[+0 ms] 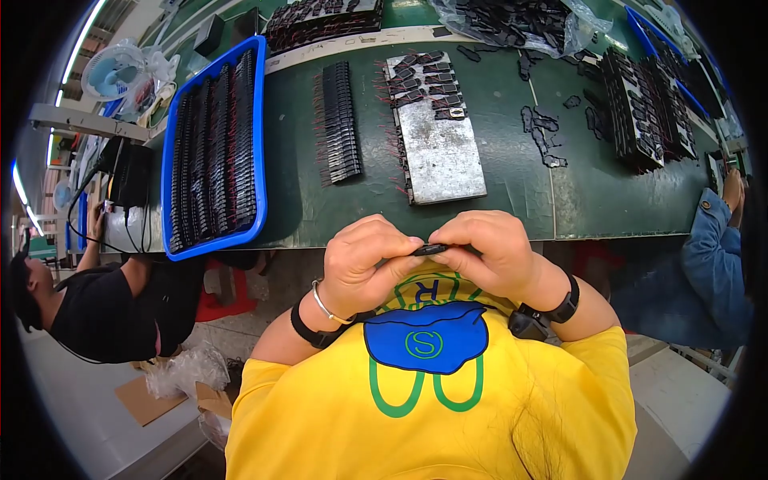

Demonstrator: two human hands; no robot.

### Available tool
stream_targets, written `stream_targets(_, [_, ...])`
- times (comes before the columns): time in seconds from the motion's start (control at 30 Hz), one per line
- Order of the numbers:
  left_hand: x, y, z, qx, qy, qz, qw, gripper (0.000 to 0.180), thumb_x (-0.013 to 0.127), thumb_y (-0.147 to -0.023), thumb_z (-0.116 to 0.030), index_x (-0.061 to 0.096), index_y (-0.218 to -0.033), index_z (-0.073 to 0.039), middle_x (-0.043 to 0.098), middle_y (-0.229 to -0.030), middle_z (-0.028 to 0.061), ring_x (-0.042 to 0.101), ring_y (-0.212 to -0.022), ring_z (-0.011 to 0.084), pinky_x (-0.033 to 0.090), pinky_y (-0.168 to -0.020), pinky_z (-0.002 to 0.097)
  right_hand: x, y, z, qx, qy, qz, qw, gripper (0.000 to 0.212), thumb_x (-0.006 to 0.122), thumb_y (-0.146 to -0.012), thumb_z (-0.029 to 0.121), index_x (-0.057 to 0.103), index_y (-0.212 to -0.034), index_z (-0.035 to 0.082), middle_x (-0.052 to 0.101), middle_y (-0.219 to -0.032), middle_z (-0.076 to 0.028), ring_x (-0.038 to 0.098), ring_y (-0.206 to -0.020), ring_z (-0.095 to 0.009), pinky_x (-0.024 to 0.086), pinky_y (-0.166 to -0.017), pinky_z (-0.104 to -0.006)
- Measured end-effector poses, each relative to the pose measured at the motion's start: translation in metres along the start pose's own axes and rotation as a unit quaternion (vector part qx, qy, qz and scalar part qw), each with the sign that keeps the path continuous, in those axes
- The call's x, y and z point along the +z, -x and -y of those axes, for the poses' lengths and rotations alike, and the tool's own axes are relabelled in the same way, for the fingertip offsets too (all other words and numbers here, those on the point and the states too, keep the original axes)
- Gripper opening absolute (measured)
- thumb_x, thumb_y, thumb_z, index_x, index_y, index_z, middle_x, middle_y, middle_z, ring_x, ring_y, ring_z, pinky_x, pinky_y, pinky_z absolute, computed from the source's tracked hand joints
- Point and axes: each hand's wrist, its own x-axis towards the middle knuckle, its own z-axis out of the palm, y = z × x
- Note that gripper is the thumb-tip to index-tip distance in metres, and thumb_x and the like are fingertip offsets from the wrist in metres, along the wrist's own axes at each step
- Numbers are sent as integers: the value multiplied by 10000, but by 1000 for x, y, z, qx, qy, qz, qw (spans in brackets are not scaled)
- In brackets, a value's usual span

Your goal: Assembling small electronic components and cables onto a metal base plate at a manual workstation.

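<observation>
Just off the table's near edge, a small black plastic part (432, 250) is pinched between my two hands. My left hand (370, 260) grips its left end with thumb and fingertips, and my right hand (484, 252) has the other end the same way. Fingers cover most of the part, so its shape is hard to make out. Straight ahead lies a worn metal plate (444, 160) with several black parts (424, 76) and red wires along its far end and left side. Left of the plate stands a tight row of black parts (339, 120) with red wires.
A blue tray (260, 160) packed with rows of black parts is on the left. Stacked loaded plates (636, 120), loose black pieces (542, 132) and a plastic bag of parts (520, 24) lie right and far. People sit on both sides, one in black (104, 312), one in denim (712, 264).
</observation>
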Motion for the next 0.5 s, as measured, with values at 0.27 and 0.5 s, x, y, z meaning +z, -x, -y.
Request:
stream_targets(0.27, [4,-6,-3,-27,-39,31,998,163,749,-696,-13,663,-834,-3,641,-738,100,601,-622,230,458,-563,298,-7,-9,-1,-63,43,7,997,158,722,-741,57,621,-856,18,627,-727,-111,618,-601,-278,486,-519,-339])
stream_targets(0.5, [0,-6,-4,-151,34,74,985,128,730,-734,-15,671,-847,-1,644,-748,104,624,-664,195,481,-612,274,-6,-3,-2,-33,29,24,999,149,717,-750,55,631,-865,15,620,-711,-116,615,-601,-287,487,-529,-347])
